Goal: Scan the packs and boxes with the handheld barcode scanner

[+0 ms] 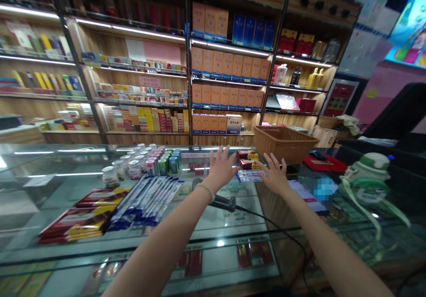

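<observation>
2 hands over the glass counter

Left hand [220, 167] and right hand [274, 175] are open, fingers spread; small red packs [246, 160] sit at 12 o'clock.

L hand [219, 166]: thin wrist band | R hand [274, 175]: bare | no sleeves

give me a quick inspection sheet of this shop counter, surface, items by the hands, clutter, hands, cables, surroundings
surface: glass counter with goods showing on shelves under it
job's things: small stack of red packs and a blue-and-white pack lie between the hands
clutter: blue sachets, red-and-yellow packs, small jars and cans, wicker basket, green-and-white bottle
grippers: left hand open, fingers spread, beside the red packs; right hand open, at the blue-and-white pack; contact cannot be told
cables: black cable runs from a handheld scanner under the left wrist
surroundings: lit wooden shelves of boxed goods behind the counter
</observation>
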Motion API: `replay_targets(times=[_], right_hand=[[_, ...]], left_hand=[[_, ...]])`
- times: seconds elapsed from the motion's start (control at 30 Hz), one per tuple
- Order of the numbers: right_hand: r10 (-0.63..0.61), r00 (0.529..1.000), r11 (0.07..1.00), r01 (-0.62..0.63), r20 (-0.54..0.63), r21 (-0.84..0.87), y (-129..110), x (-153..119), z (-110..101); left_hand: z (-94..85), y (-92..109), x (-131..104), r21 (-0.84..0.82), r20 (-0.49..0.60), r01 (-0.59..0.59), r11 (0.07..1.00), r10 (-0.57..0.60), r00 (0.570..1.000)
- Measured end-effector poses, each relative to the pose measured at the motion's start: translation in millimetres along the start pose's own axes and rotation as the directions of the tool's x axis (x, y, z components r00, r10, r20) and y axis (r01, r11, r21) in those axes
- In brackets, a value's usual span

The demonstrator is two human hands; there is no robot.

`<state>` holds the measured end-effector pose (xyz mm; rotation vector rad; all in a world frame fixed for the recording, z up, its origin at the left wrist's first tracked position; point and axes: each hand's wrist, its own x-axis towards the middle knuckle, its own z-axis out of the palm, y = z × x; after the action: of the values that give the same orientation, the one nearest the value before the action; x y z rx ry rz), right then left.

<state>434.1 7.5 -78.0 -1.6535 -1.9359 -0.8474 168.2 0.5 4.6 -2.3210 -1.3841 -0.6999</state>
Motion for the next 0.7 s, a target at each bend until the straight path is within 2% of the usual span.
replay_targets(times=[0.13, 0.37, 0.7], right_hand=[[-0.014, 0.999, 0.999, 0.016, -0.046, 0.032, -21, 16, -14], [-0.059, 0.996, 0.991, 0.066, -0.062, 0.115, -72, 36, -29], [-0.144, 0.987, 0.957, 0.158, -0.076, 0.243, -158, 60, -65]], left_hand=[[-18.0, -16, -10, 0.004, -0.050, 0.035, 0.999, -0.034, 0.998], [-45.0, -47, -37, 0.050, -0.073, 0.086, 0.995, -0.082, 0.994], [-79.9, -92, -87, 0.132, -0.136, 0.174, 0.976, -0.156, 0.978]])
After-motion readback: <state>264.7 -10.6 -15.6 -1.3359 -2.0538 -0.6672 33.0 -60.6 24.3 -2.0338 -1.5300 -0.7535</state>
